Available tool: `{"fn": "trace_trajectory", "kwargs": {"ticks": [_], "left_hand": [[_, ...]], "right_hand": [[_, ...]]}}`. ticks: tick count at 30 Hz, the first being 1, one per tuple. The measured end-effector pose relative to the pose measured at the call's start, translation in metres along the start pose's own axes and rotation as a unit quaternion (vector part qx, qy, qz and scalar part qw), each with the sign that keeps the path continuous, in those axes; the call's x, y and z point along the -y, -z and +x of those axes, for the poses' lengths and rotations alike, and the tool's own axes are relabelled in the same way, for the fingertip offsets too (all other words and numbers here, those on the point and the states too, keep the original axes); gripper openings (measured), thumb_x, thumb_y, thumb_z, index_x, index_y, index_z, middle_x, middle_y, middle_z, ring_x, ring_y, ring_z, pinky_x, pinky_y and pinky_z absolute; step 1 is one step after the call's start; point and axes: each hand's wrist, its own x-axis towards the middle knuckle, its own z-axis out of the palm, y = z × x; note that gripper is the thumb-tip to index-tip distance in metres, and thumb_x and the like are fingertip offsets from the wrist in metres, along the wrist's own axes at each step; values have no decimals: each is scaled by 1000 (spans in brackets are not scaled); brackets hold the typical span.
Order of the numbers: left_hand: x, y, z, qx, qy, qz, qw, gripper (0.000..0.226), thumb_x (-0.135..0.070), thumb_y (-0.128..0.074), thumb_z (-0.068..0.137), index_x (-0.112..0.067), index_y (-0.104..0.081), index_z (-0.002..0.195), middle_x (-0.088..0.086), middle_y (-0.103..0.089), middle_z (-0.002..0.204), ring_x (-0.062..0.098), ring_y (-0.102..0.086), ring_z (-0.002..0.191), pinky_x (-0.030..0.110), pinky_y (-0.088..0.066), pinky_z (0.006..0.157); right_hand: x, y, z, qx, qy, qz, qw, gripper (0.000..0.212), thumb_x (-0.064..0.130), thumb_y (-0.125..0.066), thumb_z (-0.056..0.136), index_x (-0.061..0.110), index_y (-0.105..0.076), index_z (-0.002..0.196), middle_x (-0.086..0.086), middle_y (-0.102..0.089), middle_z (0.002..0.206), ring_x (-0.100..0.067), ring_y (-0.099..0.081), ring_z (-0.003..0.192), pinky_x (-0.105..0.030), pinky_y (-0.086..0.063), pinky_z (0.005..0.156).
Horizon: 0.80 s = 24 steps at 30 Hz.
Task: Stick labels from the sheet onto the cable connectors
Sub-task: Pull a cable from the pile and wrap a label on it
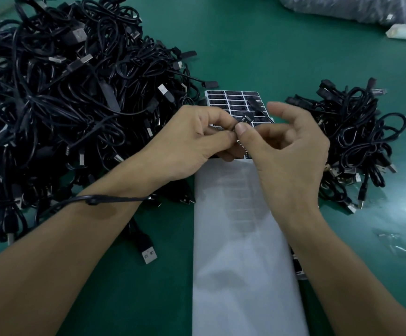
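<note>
Head view, the only one.

Both hands meet over the near end of the label sheet (233,98). My left hand (197,139) has thumb and forefinger pressed together on a small dark connector (245,119). My right hand (291,151) has its thumb tip pushed against the same spot, forefinger lifted clear. I can't tell if a lower finger backs the thumb, so whether that's a pinch is unclear.

Key relation: the connector sticks up and away from the pinch, and its cable (260,110) runs on away over the sheet. The right thumb is nearest for pressing a label down.

Can't make out whether a label is already on it; the fingertips cover it. The sheet's near rows are hidden under the hands.

White backing strip (240,238) runs toward me. Big unsorted cable heap (63,93) is on the left, a smaller heap (354,141) on the right. One loose lead (114,198) is draped over my left forearm.
</note>
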Motion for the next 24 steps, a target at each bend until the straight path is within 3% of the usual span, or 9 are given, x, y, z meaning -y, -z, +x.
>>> {"fn": "trace_trajectory", "kwargs": {"ticks": [6, 9, 13, 15, 16, 18, 20, 22, 24], "left_hand": [[4, 0, 1, -6, -9, 30, 1000, 9, 0, -63, 95, -1, -72, 96, 12, -76, 81, 14, -72, 75, 28, -60, 75], [5, -1, 1, -29, -28, 75, 996, 10, -19, -71, 91, -10, -73, 88, 7, -75, 78, 22, -72, 74, 37, -59, 76], [1, -2, -2, -61, -80, 138, 985, 18, -29, -74, 90, -14, -71, 80, -4, -61, 63, 4, -47, 54, 19, -39, 54], [-1, -1, -1, -92, -105, 141, 980, 18, -25, -74, 90, -12, -70, 79, 8, -59, 61, 10, -43, 52, 26, -34, 51], [-3, 0, -1, -109, -122, 139, 977, 15, -22, -73, 91, -13, -68, 80, 12, -58, 61, 14, -42, 53, 29, -34, 52], [-8, 2, -2, -136, -156, 119, 971, 11, -16, -70, 94, -24, -67, 86, 1, -55, 60, 5, -43, 55, 23, -35, 53], [-13, 4, -3, -155, -188, 92, 966, 16, -14, -68, 95, -28, -64, 97, -9, -54, 65, 1, -46, 59, 18, -38, 57], [-16, 5, -3, -158, -218, 70, 960, 16, -12, -67, 96, -26, -62, 101, -1, -54, 67, 13, -49, 61, 28, -43, 59], [-18, 4, -3, -145, -241, 51, 958, 13, -12, -65, 96, -24, -61, 100, 16, -54, 67, 37, -49, 63, 45, -44, 60]], "right_hand": [[-4, -2, 4, 32, 14, 67, 997, 3, 18, -76, 88, 21, -74, 88, 9, -74, 74, -2, -68, 67, -15, -52, 65], [-2, -1, 6, 28, 23, 43, 998, 9, 25, -72, 92, 25, -74, 83, 13, -72, 73, -2, -64, 69, -20, -50, 70], [1, 0, 3, 27, 41, 11, 999, 30, 33, -60, 100, 19, -73, 77, -2, -62, 61, -15, -50, 59, -34, -47, 60], [3, 0, 2, 15, 35, 7, 999, 37, 38, -51, 102, 14, -73, 84, -18, -61, 70, -26, -48, 61, -41, -45, 59], [5, 0, 2, 17, 31, 14, 999, 36, 38, -49, 101, 14, -73, 90, -16, -64, 75, -25, -51, 64, -40, -47, 60], [6, 0, 0, 46, 39, 9, 998, 25, 35, -56, 93, 21, -73, 104, 3, -69, 80, -7, -59, 72, -26, -50, 68], [6, -2, -3, 107, 75, -71, 989, 33, 36, -66, 84, 22, -73, 113, 12, -69, 90, 1, -60, 81, -16, -47, 75], [4, -5, -5, 161, 122, -165, 965, 46, 41, -72, 80, 24, -71, 122, 8, -70, 99, -3, -61, 92, -18, -46, 82], [4, -9, -5, 196, 155, -194, 949, 50, 44, -75, 80, 22, -70, 124, 5, -69, 99, -11, -62, 94, -26, -49, 85]]}}
